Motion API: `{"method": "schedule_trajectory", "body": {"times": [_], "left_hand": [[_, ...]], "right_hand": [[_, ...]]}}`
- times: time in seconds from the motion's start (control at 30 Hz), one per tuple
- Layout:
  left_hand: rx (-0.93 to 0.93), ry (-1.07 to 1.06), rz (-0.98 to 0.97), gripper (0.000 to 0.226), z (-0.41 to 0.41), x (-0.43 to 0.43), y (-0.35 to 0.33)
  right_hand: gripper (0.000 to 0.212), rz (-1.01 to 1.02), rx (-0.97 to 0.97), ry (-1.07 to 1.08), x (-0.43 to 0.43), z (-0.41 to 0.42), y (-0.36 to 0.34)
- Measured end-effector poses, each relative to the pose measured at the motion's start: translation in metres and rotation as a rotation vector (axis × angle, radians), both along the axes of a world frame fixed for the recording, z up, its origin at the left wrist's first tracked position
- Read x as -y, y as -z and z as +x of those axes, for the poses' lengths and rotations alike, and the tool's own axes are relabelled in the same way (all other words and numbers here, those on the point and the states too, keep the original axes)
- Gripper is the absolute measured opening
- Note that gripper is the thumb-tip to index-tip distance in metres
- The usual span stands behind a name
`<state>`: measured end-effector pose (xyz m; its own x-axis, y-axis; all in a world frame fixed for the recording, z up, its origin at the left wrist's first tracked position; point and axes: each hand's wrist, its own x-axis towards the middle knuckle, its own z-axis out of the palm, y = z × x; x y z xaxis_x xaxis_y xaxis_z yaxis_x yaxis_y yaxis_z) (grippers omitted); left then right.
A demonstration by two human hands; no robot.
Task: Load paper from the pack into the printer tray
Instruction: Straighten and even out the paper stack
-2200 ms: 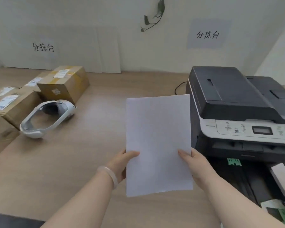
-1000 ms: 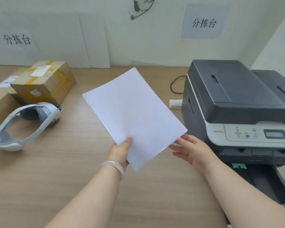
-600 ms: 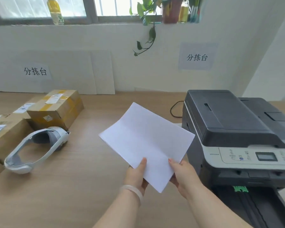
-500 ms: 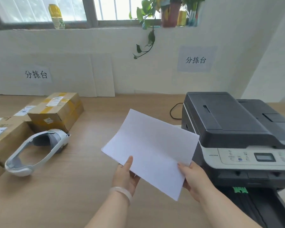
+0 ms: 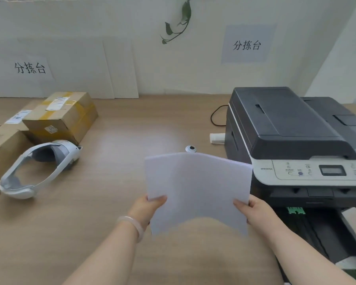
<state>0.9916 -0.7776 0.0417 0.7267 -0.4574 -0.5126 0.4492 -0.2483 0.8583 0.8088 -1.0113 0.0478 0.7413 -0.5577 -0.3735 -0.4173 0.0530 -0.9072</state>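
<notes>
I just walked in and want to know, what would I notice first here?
First, the bowed white paper in the middle, held at its sides by the left hand and right hand above the wooden table. Next, the big dark printer on the right, its tray pulled out below. On the left lies a white headset beside cardboard boxes.

I see a wooden table carrying taped cardboard boxes and a white headset at left, a small round grommet mid-table, and the printer at right.
</notes>
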Motion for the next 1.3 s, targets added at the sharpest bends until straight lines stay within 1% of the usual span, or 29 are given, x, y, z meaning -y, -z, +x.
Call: {"method": "schedule_trajectory", "body": {"times": [0.07,0.17,0.27,0.33,0.4,0.43,0.5,0.57,0.6,0.7,0.73,0.8,0.83,0.87,0.9,1.0,1.03,1.07,1.1,1.17,1.2,1.27,1.3], "left_hand": [[0.051,-0.065,0.014,0.022,-0.005,0.009,0.012],[0.041,-0.139,0.002,0.017,-0.008,0.013,0.034],[0.036,-0.109,0.037,0.016,-0.013,0.012,0.062],[0.046,-0.109,0.092,0.013,-0.019,0.011,0.078],[0.058,-0.15,0.154,0.002,-0.021,0.01,0.085],[0.065,-0.161,0.166,0.002,-0.019,0.009,0.085],[0.062,-0.161,0.104,0.005,-0.012,0.009,0.081],[0.055,-0.159,0.04,0.018,-0.005,0.009,0.081],[0.058,-0.156,0.041,0.02,-0.004,0.008,0.085],[0.08,-0.193,0.156,0.004,-0.009,0.006,0.099],[0.097,-0.216,0.202,0.011,-0.01,0.005,0.102],[0.14,-0.228,0.246,0.018,-0.006,0.004,0.102],[0.163,-0.227,0.233,0.019,-0.003,0.004,0.098],[0.18,-0.232,0.205,0.019,0.002,0.003,0.093],[0.186,-0.237,0.18,0.018,0.009,0.001,0.085],[0.174,-0.264,0.09,0.012,0.029,-0.005,0.056],[0.159,-0.284,0.054,0.008,0.036,-0.008,0.045],[0.142,-0.309,0.019,0.005,0.041,-0.011,0.035],[0.123,-0.339,-0.016,0.002,0.045,-0.013,0.026],[0.079,-0.399,-0.111,0.005,0.047,-0.011,0.01],[0.042,-0.424,-0.171,0.008,0.045,-0.008,0.003],[-0.037,-0.456,-0.274,0.011,0.037,0.004,-0.01],[-0.073,-0.469,-0.312,0.012,0.032,0.011,-0.015]], "right_hand": [[0.015,-0.024,0.036,0.064,-0.004,0.002,0.005],[0.017,-0.054,0.036,0.112,-0.007,0.005,0.021],[0.014,-0.068,-0.048,0.112,-0.015,0.007,0.052],[0.023,-0.067,-0.131,0.106,-0.022,0.006,0.068],[0.027,-0.064,-0.145,0.112,-0.025,0.004,0.073],[0.026,-0.066,-0.14,0.12,-0.025,0.005,0.071],[0.022,-0.068,-0.106,0.128,-0.021,0.008,0.065],[0.019,-0.067,-0.074,0.113,-0.02,0.012,0.061],[0.019,-0.072,-0.073,0.098,-0.021,0.013,0.062],[0.022,-0.062,-0.126,0.091,-0.028,0.011,0.075],[0.02,-0.056,-0.144,0.111,-0.029,0.011,0.076],[0.014,-0.068,-0.149,0.139,-0.026,0.016,0.073],[0.01,-0.089,-0.13,0.123,-0.024,0.021,0.067],[0.01,-0.109,-0.099,0.09,-0.021,0.028,0.058],[0.012,-0.122,-0.068,0.061,-0.018,0.036,0.047],[0.004,-0.114,0.033,0.029,-0.004,0.057,0.008],[0.006,-0.101,0.068,0.025,0.0,0.062,-0.005],[0.009,-0.061,0.114,0.032,0.003,0.066,-0.016],[0.012,0.035,0.17,0.049,0.006,0.069,-0.024],[0.02,0.311,0.301,0.079,0.004,0.074,-0.038],[0.03,0.432,0.357,0.078,0.001,0.077,-0.044],[0.054,0.587,0.395,0.053,-0.011,0.086,-0.051],[0.057,0.628,0.394,0.031,-0.02,0.09,-0.053]]}}
